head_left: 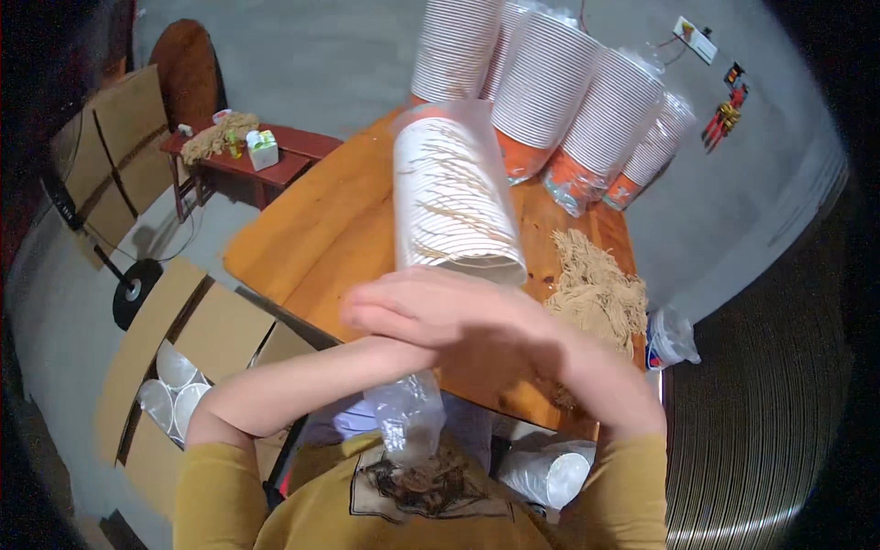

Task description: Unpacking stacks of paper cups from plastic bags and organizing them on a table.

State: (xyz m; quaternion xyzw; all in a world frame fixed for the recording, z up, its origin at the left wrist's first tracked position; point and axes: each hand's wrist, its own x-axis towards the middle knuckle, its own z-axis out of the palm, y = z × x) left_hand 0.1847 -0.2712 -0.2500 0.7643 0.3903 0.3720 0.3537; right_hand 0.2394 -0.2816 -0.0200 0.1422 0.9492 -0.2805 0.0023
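My forearms cross in front of my chest, the right one above the left. My right hand (399,302) points left over my left wrist, its fingers curled in and slightly blurred; what they hold, if anything, is hidden. Beneath my right forearm, my left hand (486,356) is shaded and smeared, with its fingers out of sight. Just beyond my hands, a long stack of nested white paper tubs (449,188) lies in a clear bag, its hollow end facing me. Tan strands of string show along its side. Loose clear plastic (408,412) hangs below my left forearm.
The wooden table (321,238) also bears several tall bagged tub stacks (545,78) at the back and a heap of tan string (596,284) at right. An open carton (229,344) stands lower left. A red bench (298,144) stands behind, left.
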